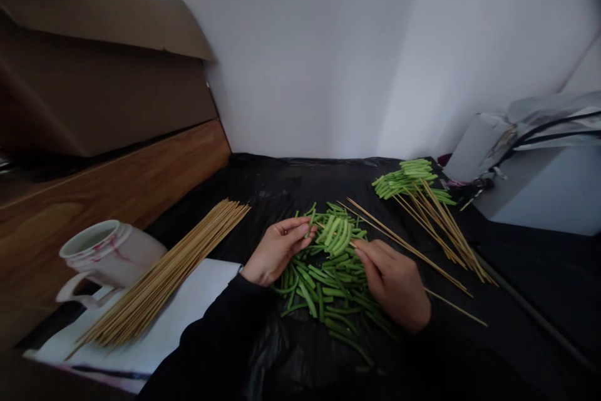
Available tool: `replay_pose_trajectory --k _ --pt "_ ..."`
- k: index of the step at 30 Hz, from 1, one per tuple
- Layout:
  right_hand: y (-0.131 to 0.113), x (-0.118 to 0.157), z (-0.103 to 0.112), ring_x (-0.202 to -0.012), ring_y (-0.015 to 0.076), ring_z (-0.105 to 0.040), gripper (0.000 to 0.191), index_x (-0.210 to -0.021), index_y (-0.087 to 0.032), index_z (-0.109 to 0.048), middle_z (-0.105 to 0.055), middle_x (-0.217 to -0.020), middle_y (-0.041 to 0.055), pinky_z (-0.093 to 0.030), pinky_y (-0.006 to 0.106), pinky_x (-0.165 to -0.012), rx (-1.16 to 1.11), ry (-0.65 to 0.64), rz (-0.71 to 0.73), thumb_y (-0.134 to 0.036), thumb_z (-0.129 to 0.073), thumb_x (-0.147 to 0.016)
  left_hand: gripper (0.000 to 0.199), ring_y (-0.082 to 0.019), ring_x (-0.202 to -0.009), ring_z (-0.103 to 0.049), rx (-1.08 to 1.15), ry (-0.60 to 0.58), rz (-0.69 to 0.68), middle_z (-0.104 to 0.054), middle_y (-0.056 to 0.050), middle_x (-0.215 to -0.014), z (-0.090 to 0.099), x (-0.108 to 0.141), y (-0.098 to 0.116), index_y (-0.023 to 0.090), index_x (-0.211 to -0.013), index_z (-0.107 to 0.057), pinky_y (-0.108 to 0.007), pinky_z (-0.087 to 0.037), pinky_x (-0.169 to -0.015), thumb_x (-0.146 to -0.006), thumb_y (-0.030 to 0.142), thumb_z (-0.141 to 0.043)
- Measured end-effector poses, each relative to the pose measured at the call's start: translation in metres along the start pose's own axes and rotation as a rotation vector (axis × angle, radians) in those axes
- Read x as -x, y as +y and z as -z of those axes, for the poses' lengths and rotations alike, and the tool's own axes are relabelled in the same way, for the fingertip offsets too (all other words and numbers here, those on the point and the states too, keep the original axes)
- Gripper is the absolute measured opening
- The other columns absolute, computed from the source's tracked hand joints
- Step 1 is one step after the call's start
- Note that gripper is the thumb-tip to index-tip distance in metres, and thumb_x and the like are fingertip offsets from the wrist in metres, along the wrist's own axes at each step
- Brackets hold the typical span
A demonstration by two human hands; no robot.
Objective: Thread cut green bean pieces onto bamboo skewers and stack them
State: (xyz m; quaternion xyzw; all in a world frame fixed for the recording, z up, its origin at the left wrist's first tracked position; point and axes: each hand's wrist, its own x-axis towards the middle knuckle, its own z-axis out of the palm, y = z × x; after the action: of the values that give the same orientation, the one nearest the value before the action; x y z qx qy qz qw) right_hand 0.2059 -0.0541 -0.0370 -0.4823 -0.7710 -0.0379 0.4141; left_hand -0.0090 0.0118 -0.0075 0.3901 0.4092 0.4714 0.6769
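Note:
Between my hands, several green bean pieces (337,235) sit side by side on a thin wooden skewer above a loose pile of cut green beans (328,291). My right hand (397,279) pinches the skewer just right of the threaded pieces; its rear end comes out past the hand at the lower right. At the skewer's left end, my left hand (280,248) holds one green bean piece (310,219) between thumb and forefinger. Two bare skewers (404,241) lie behind my right hand.
Finished bean skewers (408,179) are stacked at the back right. On the left, a bundle of bare skewers (173,269) rests over white paper (188,319) and against a tipped mug (113,257). A cardboard box (103,88) stands upper left, a white box (544,182) at right.

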Motion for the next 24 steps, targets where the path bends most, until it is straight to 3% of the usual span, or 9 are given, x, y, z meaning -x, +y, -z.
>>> replay_pose_trajectory --k 3,9,24 --pt "-0.0005 0.0008 -0.0009 -0.085 0.0161 -0.064 0.023 -0.110 -0.017 -0.062 -0.066 -0.089 0.0053 -0.047 0.028 -0.080 0.002 -0.026 -0.006 -0.019 -0.045 -0.094 0.029 -0.013 -0.080 -0.067 0.111 -0.017 0.047 -0.074 -0.010 -0.091 0.0005 -0.0006 -0.0008 0.011 -0.096 -0.071 -0.021 -0.052 -0.077 -0.068 0.013 -0.078" --pt "0.0008 0.0021 -0.0029 -0.084 0.0162 -0.063 0.024 -0.109 -0.018 -0.061 -0.066 -0.088 0.0047 -0.047 0.028 -0.080 0.023 -0.053 -0.017 -0.020 -0.043 -0.095 0.024 -0.010 -0.074 -0.066 0.129 -0.042 0.032 -0.073 -0.008 -0.087 0.0013 -0.0012 -0.0051 0.011 -0.094 -0.072 -0.016 -0.052 -0.068 -0.070 0.008 -0.076" --pt "0.0018 0.0021 -0.0028 -0.084 0.0162 -0.064 0.026 -0.109 -0.018 -0.062 -0.066 -0.088 0.0053 -0.047 0.028 -0.079 0.053 -0.061 -0.002 -0.019 -0.040 -0.095 0.025 -0.011 -0.077 -0.064 0.093 -0.033 0.012 -0.073 -0.007 -0.085 -0.0026 0.0002 -0.0055 0.012 -0.088 -0.075 -0.020 -0.049 -0.075 -0.066 0.021 -0.081"
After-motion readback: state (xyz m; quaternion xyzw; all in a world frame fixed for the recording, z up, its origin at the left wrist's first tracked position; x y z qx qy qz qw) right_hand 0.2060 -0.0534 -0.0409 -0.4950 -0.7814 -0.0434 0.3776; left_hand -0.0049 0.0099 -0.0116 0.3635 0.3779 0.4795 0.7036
